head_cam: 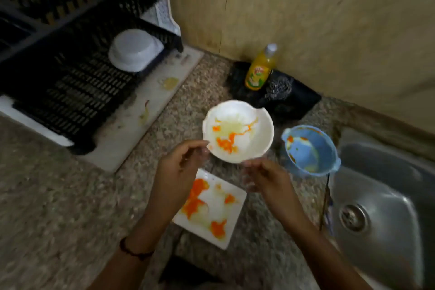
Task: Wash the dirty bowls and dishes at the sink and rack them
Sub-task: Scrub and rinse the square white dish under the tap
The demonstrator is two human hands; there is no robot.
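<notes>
pinching stained white bowl (pixel 244 122) by its rim — left grip (pixel 181 165), right grip (pixel 266 179), fingers curled

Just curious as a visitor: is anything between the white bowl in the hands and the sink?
Yes: the blue bowl sits at the edge of the sink, directly between it and the white bowl. Nothing else visible is in the way.

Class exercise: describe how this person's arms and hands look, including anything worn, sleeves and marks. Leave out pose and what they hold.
Both forearms are bare, with no sleeves in view. Neither the left hand nor the right hand wears a glove. A thin dark bracelet circles the left wrist; the right wrist is bare. No rings show, though the fingers are blurred.
</notes>
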